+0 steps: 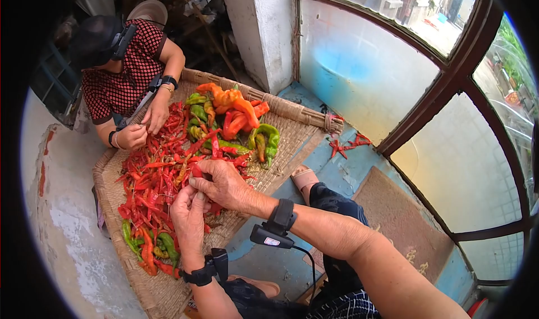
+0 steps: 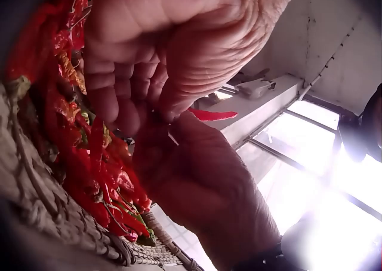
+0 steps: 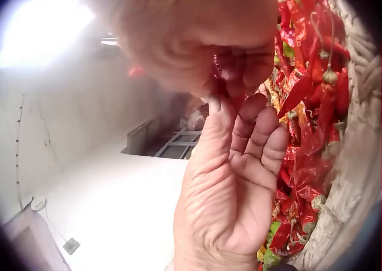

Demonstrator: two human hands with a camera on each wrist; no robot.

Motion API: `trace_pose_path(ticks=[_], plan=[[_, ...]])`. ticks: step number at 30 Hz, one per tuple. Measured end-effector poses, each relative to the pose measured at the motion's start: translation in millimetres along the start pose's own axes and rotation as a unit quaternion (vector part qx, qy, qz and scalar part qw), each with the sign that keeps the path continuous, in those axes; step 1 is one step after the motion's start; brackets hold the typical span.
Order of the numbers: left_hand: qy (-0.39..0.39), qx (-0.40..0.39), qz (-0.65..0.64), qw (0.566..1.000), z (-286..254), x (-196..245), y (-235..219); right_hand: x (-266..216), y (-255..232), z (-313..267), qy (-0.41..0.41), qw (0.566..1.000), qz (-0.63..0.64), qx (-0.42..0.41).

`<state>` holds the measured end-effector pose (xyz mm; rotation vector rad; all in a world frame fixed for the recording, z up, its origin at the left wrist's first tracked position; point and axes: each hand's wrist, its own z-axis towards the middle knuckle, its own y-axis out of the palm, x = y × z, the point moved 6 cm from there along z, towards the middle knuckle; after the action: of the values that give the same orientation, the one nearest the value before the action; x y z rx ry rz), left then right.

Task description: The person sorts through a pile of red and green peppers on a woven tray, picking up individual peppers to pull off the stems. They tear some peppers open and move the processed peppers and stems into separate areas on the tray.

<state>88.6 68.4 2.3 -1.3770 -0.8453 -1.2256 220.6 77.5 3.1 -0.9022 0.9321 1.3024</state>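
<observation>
Low over the pile of red chili peppers point(image 1: 151, 178), my two hands meet at the fingertips. A red chili pepper point(image 2: 213, 114) pokes out between them. My right hand point(image 1: 227, 185) grips it, thumb against curled fingers, with some red showing at its fingertips. The left hand point(image 1: 188, 215) pinches at the same spot, thumb tip to forefinger, as the right wrist view also shows, where the left palm point(image 3: 239, 205) faces the camera with its other fingers curled. Most of the pepper is hidden by the fingers.
A woven tray point(image 1: 292, 145) bears the peppers, with larger orange peppers point(image 1: 230, 105) and green peppers point(image 1: 272, 142) at its far right. Another person point(image 1: 129, 72) works at the pile opposite. Loose red peppers point(image 1: 348, 145) lie on the blue floor near the glazed door.
</observation>
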Motion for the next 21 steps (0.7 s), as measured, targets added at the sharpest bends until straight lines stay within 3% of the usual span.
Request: trace_pose_path(ticks=[3, 6, 9, 11, 12, 14, 15, 17, 21], plan=[[0.000, -0.020, 0.051, 0.999, 1, 1, -2, -1, 1, -2, 0.045, 0.998, 0.026, -0.034], [-0.002, -0.021, 0.054, 0.998, 5, -8, -7, -7, -3, -2, 0.029, 0.998, -0.058, -0.015], [-0.022, 0.110, 0.036, 0.993, 14, -15, -43, 0, -5, -2, 0.028, 0.998, -0.039, 0.026], [0.068, 0.250, 0.015, 0.966, 16, -13, -65, 1, -2, -3, -0.016, 0.996, -0.090, 0.020], [0.069, 0.250, 0.015, 0.966, 16, -15, -67, 4, -2, -5, -0.017, 0.996, -0.090, 0.020], [0.125, 0.264, 0.278, 0.915, 9, 9, -59, 2, 9, -11, -0.055, 0.965, -0.253, -0.042], [0.125, 0.264, 0.278, 0.915, 8, 9, -56, 3, 11, -12, -0.056, 0.965, -0.252, -0.042], [0.152, 0.017, 0.414, 0.897, 9, -1, -19, 6, 14, -12, -0.026, 0.962, -0.269, -0.046], [0.153, -0.044, 0.451, 0.878, -3, -7, 4, 4, 13, -9, -0.033, 0.958, -0.280, -0.057]])
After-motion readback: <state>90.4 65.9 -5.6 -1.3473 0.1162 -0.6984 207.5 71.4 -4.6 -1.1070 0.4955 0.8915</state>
